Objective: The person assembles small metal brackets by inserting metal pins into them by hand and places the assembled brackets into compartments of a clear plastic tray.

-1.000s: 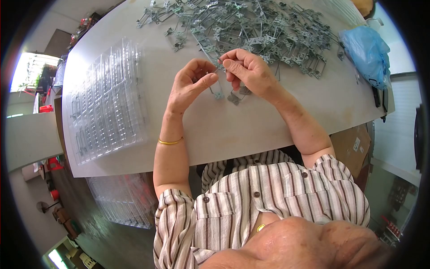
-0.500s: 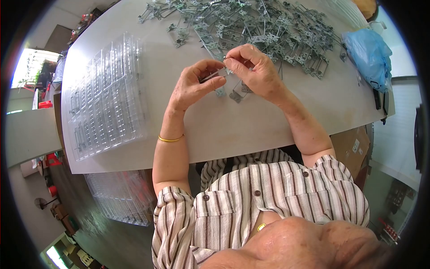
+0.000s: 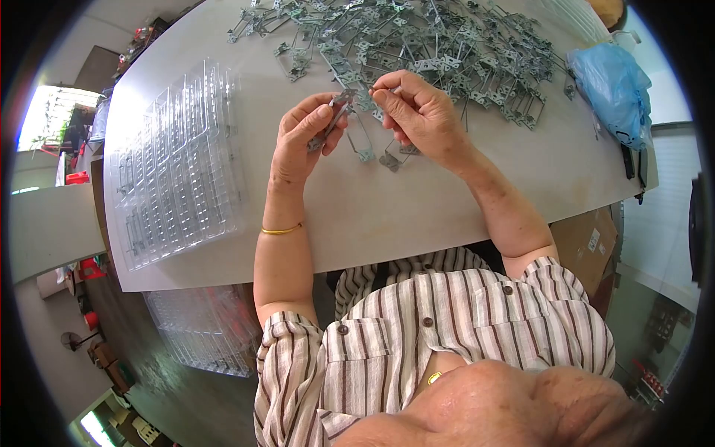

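My left hand (image 3: 304, 138) is closed around a grey metal bracket (image 3: 340, 100), whose upper end sticks out past the thumb and fingers. A short gap to the right, my right hand (image 3: 423, 115) pinches thumb against index finger; a tiny bit shows at the tips, too small to name. On the white table below and between the hands lie a loose bracket with a thin rod (image 3: 363, 141) and another bracket (image 3: 390, 159), partly under my right hand. Just beyond both hands spreads a big tangled pile of metal brackets (image 3: 447, 56).
Clear plastic trays (image 3: 175, 164) with rows of pockets lie on the table's left. More clear trays (image 3: 201, 328) sit lower, beside the table. A blue plastic bag (image 3: 612, 97) rests at the right edge, near dark tools (image 3: 629, 164). A cardboard box (image 3: 588, 242) stands below right.
My left hand has drawn left and turned, bringing the bracket upright and away from my right hand. The right hand stays nearly in place, its lower fingers shifted.
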`<act>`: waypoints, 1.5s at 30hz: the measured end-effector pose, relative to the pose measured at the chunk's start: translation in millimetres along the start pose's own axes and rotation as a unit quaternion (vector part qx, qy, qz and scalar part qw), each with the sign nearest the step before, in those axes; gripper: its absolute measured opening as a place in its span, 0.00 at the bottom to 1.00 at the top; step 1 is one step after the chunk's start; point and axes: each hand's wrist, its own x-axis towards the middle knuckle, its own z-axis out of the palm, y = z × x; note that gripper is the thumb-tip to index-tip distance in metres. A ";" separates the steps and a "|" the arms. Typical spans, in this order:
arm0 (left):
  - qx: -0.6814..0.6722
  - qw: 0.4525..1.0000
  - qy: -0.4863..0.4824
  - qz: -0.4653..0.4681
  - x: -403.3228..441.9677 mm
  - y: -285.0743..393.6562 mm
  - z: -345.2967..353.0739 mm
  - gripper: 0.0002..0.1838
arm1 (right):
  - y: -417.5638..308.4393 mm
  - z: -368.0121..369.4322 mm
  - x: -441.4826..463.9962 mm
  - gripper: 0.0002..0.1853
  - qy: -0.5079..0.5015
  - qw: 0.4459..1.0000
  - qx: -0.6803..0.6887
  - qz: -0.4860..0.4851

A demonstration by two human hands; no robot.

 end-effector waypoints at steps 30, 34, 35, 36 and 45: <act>0.093 0.995 -0.025 -0.008 -1.9 -0.9 3.2 0.24 | 2.4 -4.5 3.9 0.15 -0.090 0.974 0.172 0.118; 0.107 0.993 -0.040 -0.019 -2.4 -0.1 3.3 0.25 | 3.1 -9.1 5.6 0.16 -0.123 0.965 0.188 0.136; 0.112 0.992 -0.047 -0.023 -2.5 0.3 4.0 0.25 | 1.9 -9.9 5.3 0.16 -0.125 0.965 0.180 0.142; 0.117 0.992 -0.047 -0.029 -2.9 1.7 6.5 0.23 | 0.3 -10.7 4.7 0.16 -0.127 0.966 0.172 0.147; 0.157 0.980 -0.104 -0.066 -5.7 7.2 10.1 0.30 | -1.5 -8.9 2.2 0.13 -0.082 0.990 0.051 0.105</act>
